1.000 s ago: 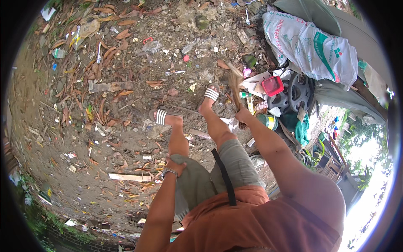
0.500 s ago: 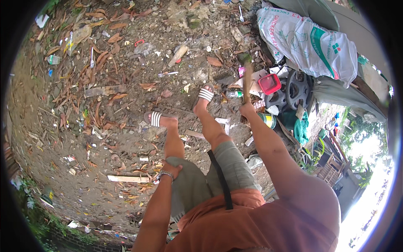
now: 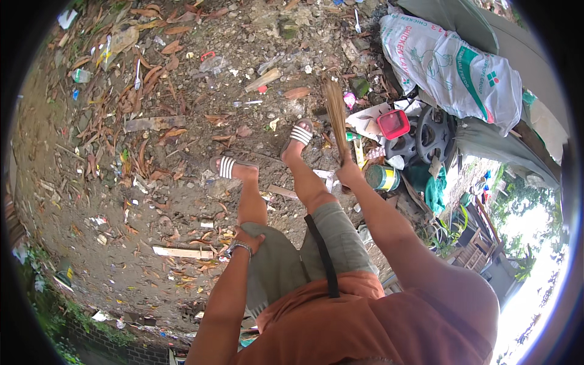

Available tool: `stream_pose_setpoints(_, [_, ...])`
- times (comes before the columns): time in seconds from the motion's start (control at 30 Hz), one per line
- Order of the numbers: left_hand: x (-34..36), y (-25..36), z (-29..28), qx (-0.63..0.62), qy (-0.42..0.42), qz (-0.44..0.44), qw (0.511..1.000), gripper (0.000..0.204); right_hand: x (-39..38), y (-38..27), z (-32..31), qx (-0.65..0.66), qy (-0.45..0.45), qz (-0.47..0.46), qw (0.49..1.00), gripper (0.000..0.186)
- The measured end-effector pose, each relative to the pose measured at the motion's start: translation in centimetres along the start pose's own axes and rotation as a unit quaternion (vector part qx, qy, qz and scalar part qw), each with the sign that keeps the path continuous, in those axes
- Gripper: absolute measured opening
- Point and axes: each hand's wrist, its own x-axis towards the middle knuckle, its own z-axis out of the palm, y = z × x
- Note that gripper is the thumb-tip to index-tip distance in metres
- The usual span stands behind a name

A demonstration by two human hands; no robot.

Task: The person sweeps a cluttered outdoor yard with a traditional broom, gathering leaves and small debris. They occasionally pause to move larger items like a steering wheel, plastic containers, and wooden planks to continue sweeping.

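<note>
My right hand is closed round the bound end of a stick broom. The broom's thin brown bristles point away from me, their tips near the ground to the right of my right foot. Bent at the wrist, my left hand rests on my left thigh, against the grey-green shorts, and holds nothing. A bracelet or watch circles that wrist. Dry leaves, a flat piece of wood and small litter lie on the dirt before my sandalled feet.
At the right are a red plastic tub, grey wheel covers, a green can and a large white printed sack. Wood strips lie on the littered dirt. A brick wall stands at the lower left.
The broom has swung left, its bristles now nearer my right foot. My right hand has come slightly left and closer to me. My left hand stays on the thigh.
</note>
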Motion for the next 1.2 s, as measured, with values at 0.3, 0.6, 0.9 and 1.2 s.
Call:
stream_pose_setpoints(0.3, [0.8,-1.2,-0.1,0.020,0.020,0.034,0.999,0.130,-7.8,-13.5,5.1,-0.106,-0.157,-0.311,0.931,0.073])
stream_pose_setpoints(0.6, [1.3,-2.1,0.3,-0.015,0.009,0.009,1.000,0.132,-2.0,-12.5,3.3,0.146,0.082,-0.076,0.983,0.075])
stream_pose_setpoints(0.9, [1.6,-3.1,-0.2,-0.020,-0.025,-0.018,0.999,0.124,-6.5,-25.5,9.8,-0.166,-0.111,-0.339,0.919,0.086])
stream_pose_setpoints(1.2, [-0.1,-3.0,-2.5,-0.040,-0.063,-0.033,0.997,0.131,-12.7,-19.7,14.4,0.221,-0.086,-0.065,0.969,0.091])
